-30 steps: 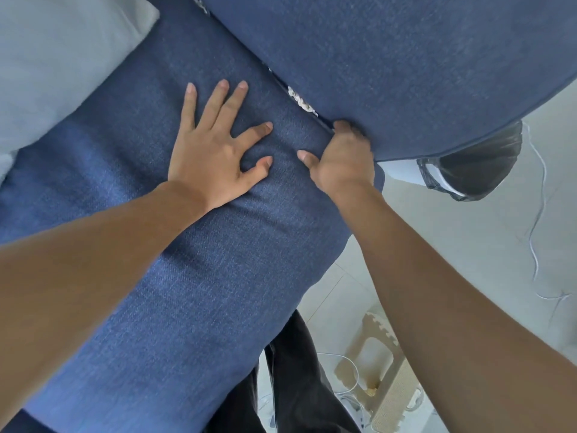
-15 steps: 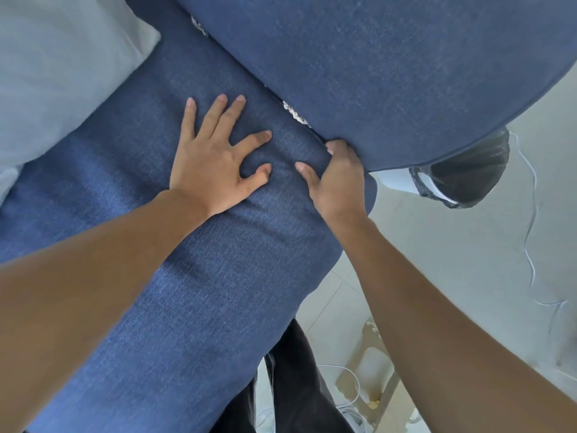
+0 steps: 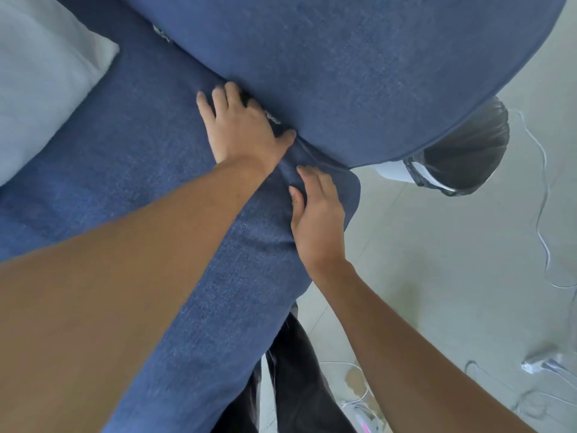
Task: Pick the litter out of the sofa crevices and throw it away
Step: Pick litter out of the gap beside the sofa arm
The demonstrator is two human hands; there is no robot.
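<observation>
Both grips flat and empty: left hand by litter, right hand on cushion.

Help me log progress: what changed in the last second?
The left hand slid from the seat cushion up to the crevice, fingers beside the white litter. The right hand drew back from the crevice onto the cushion's corner. Nothing picked up; bin unmoved.

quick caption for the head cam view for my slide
Left hand at the sofa crevice beside a white scrap, right hand pressing the seat cushion, bin beyond the sofa.
</observation>
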